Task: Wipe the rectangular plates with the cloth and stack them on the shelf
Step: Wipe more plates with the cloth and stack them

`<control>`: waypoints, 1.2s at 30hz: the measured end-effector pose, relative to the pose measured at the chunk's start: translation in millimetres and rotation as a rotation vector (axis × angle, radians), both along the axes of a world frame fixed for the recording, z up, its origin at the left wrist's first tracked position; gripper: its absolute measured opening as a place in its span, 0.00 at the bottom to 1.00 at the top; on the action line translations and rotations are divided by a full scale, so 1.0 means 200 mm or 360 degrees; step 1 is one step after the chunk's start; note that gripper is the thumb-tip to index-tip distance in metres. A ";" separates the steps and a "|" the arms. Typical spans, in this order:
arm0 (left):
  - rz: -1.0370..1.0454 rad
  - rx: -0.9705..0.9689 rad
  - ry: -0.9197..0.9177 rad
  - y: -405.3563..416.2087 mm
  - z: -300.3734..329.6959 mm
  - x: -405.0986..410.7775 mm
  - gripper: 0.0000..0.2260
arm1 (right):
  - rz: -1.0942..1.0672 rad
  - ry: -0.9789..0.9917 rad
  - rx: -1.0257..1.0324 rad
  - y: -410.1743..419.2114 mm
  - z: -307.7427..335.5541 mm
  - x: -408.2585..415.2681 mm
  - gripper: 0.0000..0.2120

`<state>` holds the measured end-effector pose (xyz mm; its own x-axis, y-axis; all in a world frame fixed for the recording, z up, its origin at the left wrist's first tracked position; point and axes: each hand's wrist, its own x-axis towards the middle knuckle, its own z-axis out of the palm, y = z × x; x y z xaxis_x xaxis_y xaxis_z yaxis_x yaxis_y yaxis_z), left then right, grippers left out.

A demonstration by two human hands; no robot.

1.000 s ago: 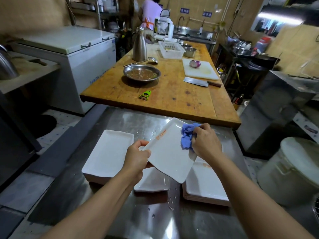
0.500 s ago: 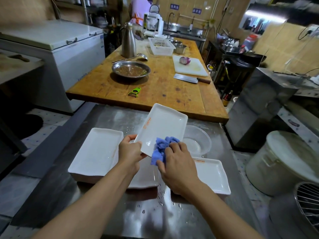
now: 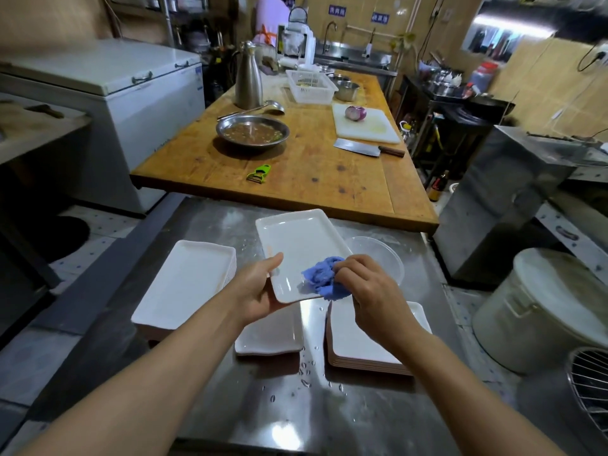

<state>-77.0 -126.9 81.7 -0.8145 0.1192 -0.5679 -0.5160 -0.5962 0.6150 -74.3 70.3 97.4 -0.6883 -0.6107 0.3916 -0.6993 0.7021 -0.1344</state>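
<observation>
The left hand (image 3: 256, 292) grips only the near left corner of the rectangular plate (image 3: 301, 250), lifted above the wet steel counter (image 3: 230, 406); it could slip. The right hand (image 3: 368, 291) clamps the blue cloth (image 3: 320, 279) against its near right edge. No shelf shows; the counts in the 3 stacks are unclear.

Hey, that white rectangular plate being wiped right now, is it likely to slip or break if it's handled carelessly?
Probably slippery: the plate looks glossy, and water drops bead on the steel counter below. It seems stiff, keeping its shape though the left hand holds only one corner while the right hand presses the blue cloth on it. Whether it would break I cannot tell.
</observation>
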 end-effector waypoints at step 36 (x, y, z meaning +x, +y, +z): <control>0.0006 -0.0833 0.0776 -0.03 -0.03 0.06 0.15 | 0.0172 -0.0292 -0.0374 -0.33 -0.09 -0.04 0.16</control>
